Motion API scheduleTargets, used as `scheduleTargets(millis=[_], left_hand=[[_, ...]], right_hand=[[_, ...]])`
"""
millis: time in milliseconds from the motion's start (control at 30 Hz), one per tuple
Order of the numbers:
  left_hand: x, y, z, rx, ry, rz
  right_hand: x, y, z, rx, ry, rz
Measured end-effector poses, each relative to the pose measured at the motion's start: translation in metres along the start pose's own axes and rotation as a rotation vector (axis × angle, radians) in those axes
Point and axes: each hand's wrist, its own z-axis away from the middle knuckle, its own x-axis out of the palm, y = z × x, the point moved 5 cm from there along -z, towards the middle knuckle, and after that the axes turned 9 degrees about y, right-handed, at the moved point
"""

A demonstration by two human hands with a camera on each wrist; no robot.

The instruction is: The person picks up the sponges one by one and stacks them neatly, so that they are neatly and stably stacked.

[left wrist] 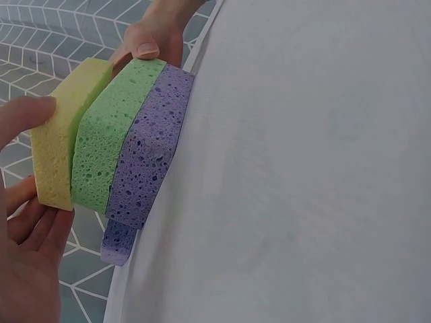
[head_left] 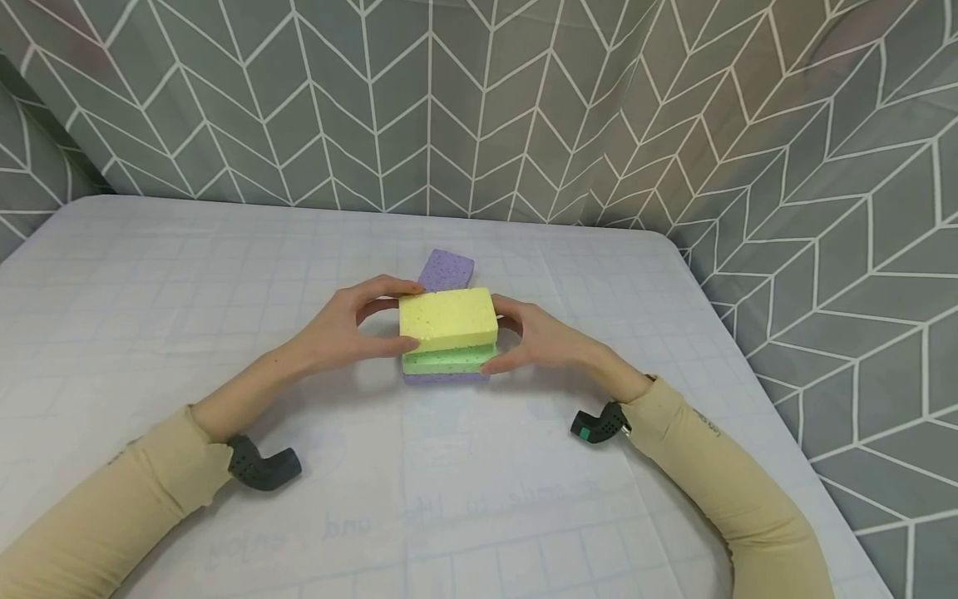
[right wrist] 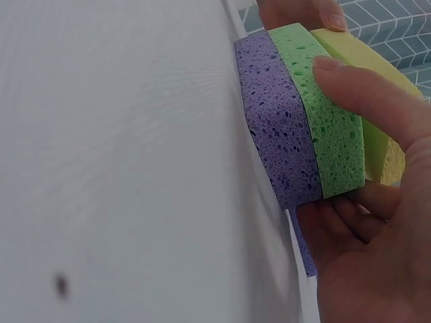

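Observation:
Pinched between thumb and fingers of my left hand [head_left: 333, 329] is a yellow sponge [head_left: 447, 319], gripped at its left end. It lies over a green sponge [head_left: 449, 359], and a wedge-shaped gap shows between the two in the left wrist view. My right hand [head_left: 542, 337] grips the right end of the green sponge, thumb on the near edge and fingers on the far side. Under the green one a purple sponge [left wrist: 151, 148] lies flat on the table, its edges roughly lined up with it. The head view shows only its front edge.
Behind the stack a second purple sponge [head_left: 446, 270] lies on the table, partly hidden by the yellow one. A white cloth with faint lines and lettering covers the table [head_left: 479, 491]. Grey patterned curtains [head_left: 404, 100] hang behind and to the right.

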Motion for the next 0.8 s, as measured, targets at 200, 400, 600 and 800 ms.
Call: scheduleTargets(millis=[200,400,600,800], left_hand=[[0.0008,0.0019,0.0008,0.001,-0.010,-0.007],[0.0015,0.0039,0.0016,0.008,-0.022,-0.006],[0.0022,0.0058,0.0022,0.017,-0.024,-0.008],[0.0035,0.0063,0.0024,0.017,-0.035,-0.019]], right_hand=[[-0.0006,0.0015,0.0008,0.028,0.004,-0.009],[0.0003,0.0015,0.0006,0.025,0.013,-0.020],[0.0013,0.0016,0.0002,0.028,0.012,-0.024],[0.0014,0.0021,-0.0004,0.031,0.007,-0.001]])
